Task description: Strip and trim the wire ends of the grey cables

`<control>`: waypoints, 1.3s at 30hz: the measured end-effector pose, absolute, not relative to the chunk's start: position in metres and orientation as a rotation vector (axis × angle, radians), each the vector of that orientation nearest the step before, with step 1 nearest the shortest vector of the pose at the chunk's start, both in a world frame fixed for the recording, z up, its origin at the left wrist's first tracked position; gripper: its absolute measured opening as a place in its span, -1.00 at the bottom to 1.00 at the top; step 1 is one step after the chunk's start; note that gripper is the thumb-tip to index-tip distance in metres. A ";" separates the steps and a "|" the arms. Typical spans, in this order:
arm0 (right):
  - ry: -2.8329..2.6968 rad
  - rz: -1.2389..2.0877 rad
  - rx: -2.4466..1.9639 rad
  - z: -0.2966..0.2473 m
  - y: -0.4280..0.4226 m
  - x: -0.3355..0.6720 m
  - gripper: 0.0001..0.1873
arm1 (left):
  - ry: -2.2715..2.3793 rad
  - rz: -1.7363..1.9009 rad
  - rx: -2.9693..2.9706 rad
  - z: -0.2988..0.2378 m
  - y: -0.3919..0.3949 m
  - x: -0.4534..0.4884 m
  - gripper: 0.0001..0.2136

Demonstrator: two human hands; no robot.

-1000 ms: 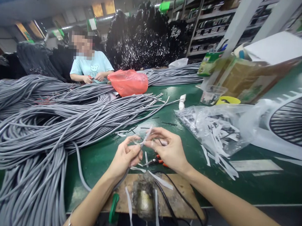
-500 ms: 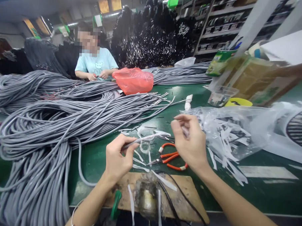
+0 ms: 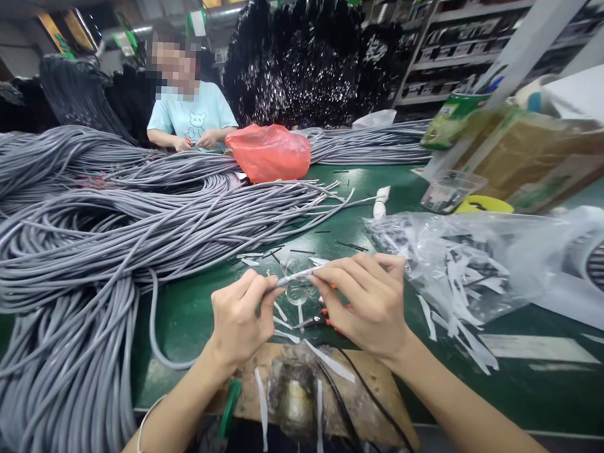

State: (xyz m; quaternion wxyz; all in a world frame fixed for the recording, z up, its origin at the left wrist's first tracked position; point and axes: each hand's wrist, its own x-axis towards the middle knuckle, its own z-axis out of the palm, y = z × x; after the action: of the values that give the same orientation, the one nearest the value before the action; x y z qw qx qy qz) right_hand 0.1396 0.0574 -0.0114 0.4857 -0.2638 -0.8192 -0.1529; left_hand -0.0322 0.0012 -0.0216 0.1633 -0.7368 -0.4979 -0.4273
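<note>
My left hand (image 3: 244, 312) pinches a grey cable (image 3: 274, 282) between thumb and fingers near its end. A whitish stripped end (image 3: 300, 274) runs from there to my right hand (image 3: 366, 303), whose thumb and forefinger are closed on its tip. Under my right hand lie orange-handled pliers (image 3: 323, 317), mostly hidden by the fingers. White strips (image 3: 284, 336) and short black pieces (image 3: 301, 252) are scattered on the green table below the cable. Left of my hands lies a large bundle of grey cables (image 3: 146, 240).
A wooden board (image 3: 375, 390) bearing a metal device (image 3: 295, 393) sits at the near edge. At right are a clear bag of white strips (image 3: 470, 260) and a cardboard box (image 3: 539, 163). Across the table, a person (image 3: 191, 118) works beside a red plastic bag (image 3: 270, 151).
My right hand has moved left and down to the cable's end and closed on it, now covering most of the pliers. My left hand keeps its hold nearly in place.
</note>
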 end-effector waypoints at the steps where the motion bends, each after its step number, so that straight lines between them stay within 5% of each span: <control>1: -1.985 -0.357 -0.637 -0.011 0.057 0.140 -0.85 | -1.426 -1.218 -2.101 -0.022 0.001 -0.032 -0.93; 34: -1.973 -0.415 -0.628 -0.026 0.048 0.128 -0.91 | -1.499 -1.134 -2.014 -0.027 0.002 -0.027 -0.92; 39: -1.954 -0.225 -0.677 -0.032 0.046 0.124 -0.86 | -1.507 -1.148 -2.020 -0.028 0.002 -0.024 -0.92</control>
State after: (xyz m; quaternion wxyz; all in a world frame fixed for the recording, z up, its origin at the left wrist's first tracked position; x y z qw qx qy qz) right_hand 0.1238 0.0464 -0.0315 0.5060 -0.2808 -0.8102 -0.0934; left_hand -0.0239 0.0017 -0.0281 0.1848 -0.7169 -0.5347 -0.4075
